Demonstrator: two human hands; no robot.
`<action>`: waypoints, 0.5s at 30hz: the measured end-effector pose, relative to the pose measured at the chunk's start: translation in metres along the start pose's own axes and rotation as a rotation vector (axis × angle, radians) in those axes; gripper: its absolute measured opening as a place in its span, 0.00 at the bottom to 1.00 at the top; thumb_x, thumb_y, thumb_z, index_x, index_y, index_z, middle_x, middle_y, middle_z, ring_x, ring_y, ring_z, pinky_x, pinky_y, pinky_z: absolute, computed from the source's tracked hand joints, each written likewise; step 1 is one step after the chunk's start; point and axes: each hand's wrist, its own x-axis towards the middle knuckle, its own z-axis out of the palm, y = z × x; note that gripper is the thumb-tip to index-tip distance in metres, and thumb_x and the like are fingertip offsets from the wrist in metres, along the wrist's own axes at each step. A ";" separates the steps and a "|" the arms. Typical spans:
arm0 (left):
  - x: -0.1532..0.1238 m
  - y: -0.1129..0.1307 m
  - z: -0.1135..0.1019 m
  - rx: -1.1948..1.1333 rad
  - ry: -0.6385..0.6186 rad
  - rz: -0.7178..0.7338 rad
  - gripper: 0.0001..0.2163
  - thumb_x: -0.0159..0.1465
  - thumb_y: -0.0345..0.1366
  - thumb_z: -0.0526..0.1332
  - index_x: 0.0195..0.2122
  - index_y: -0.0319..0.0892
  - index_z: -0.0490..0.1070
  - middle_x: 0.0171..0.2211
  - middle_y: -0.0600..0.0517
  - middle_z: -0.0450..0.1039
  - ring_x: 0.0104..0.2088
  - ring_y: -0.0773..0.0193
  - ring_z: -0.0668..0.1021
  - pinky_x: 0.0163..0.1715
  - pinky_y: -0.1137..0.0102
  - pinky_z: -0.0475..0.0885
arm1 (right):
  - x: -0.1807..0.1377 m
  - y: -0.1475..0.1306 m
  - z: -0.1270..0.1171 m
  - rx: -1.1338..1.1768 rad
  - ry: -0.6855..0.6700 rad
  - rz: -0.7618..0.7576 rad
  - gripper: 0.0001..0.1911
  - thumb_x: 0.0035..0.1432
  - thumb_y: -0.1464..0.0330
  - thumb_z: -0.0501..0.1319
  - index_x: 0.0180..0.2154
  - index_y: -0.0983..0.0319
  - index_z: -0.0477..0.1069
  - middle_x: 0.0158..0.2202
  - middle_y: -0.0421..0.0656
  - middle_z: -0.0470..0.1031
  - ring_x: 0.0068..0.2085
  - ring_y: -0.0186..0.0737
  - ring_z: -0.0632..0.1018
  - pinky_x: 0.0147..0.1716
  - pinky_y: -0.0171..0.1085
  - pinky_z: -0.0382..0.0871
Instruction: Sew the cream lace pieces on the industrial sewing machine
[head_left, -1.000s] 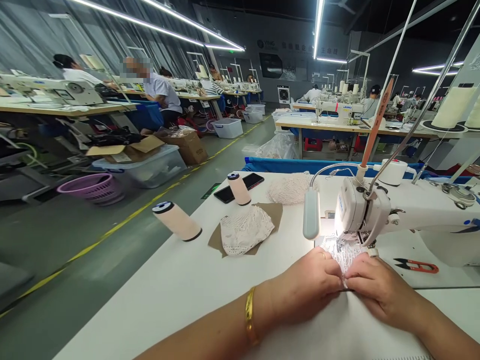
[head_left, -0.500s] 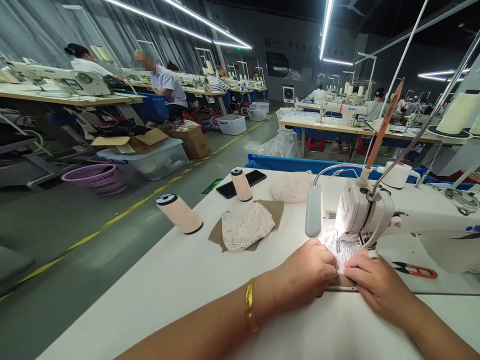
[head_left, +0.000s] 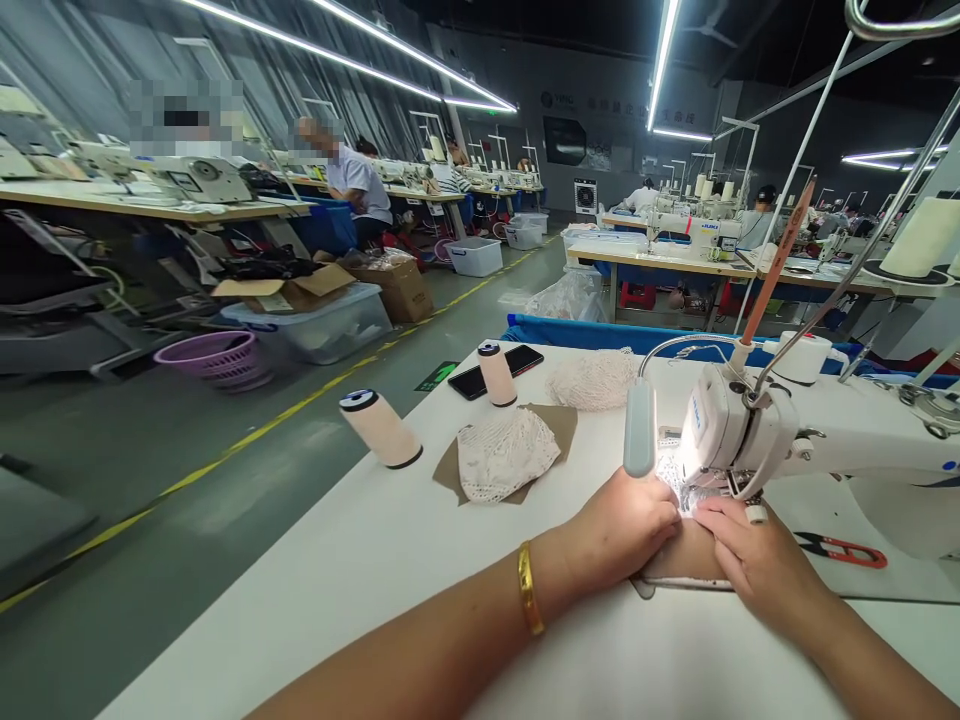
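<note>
White lace fabric (head_left: 668, 462) lies under the needle area of a white sewing machine (head_left: 709, 425), brightly lit by its lamp. My left hand (head_left: 630, 522), below a gold bracelet (head_left: 529, 588), has its fingers curled closed on the lace's left edge. Close to the presser foot, my right hand (head_left: 761, 562) pinches the near right edge of the same lace. Fingers and machine head hide much of the fabric. Red-handled thread snips (head_left: 847, 550) rest right of my right hand.
Two thread cones (head_left: 382, 430) (head_left: 498, 374) stand on the white table, near a phone (head_left: 495, 371). Lace pieces (head_left: 506, 452) lie on brown card (head_left: 568, 425), with a lace heap (head_left: 592, 378) behind. Across the aisle, people sit at other machines; a purple basket (head_left: 217, 358) is on the floor.
Both hands have moved forward with the lace, closer to the needle. More of the brown plate in front of them shows. The whole view has shifted slightly.
</note>
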 end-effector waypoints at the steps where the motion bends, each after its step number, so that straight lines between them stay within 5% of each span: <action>1: 0.001 -0.001 0.000 0.018 -0.001 0.002 0.10 0.72 0.30 0.58 0.37 0.41 0.80 0.36 0.48 0.80 0.39 0.58 0.80 0.46 0.64 0.72 | 0.001 0.000 0.000 -0.010 0.012 0.001 0.24 0.63 0.79 0.52 0.54 0.57 0.76 0.53 0.49 0.80 0.45 0.51 0.79 0.43 0.48 0.80; 10: -0.006 -0.002 -0.009 0.014 0.008 -0.054 0.07 0.73 0.33 0.60 0.48 0.43 0.76 0.48 0.46 0.80 0.49 0.54 0.81 0.52 0.61 0.73 | 0.003 -0.003 -0.001 -0.039 0.076 -0.006 0.21 0.69 0.76 0.51 0.55 0.60 0.76 0.51 0.52 0.81 0.46 0.51 0.81 0.43 0.47 0.81; 15: -0.004 0.009 -0.021 0.142 -0.162 -0.207 0.11 0.73 0.39 0.63 0.53 0.42 0.73 0.55 0.43 0.77 0.52 0.49 0.80 0.51 0.58 0.73 | 0.000 -0.003 0.001 -0.013 0.083 -0.008 0.20 0.69 0.79 0.50 0.52 0.59 0.75 0.51 0.49 0.81 0.46 0.49 0.81 0.42 0.46 0.80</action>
